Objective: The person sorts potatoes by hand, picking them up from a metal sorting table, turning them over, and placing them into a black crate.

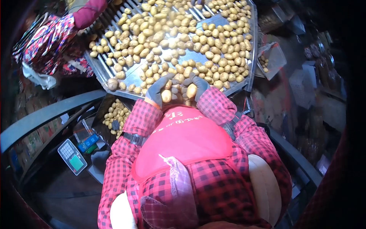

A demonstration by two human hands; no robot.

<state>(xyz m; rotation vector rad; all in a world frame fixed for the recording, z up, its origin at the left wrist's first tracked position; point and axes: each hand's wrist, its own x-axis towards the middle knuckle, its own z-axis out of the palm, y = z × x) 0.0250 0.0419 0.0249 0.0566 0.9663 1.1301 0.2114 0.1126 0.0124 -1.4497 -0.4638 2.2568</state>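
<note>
metal sorting table [100, 68] strewn with potatoes [167, 38]

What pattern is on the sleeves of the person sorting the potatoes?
A red and dark checked pattern on both sleeves, clear in the head view.

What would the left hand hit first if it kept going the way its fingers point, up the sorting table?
Probably the loose potatoes just beyond the left hand, which already cups one potato at the metal table's near edge. Depth is hard to judge.
</note>
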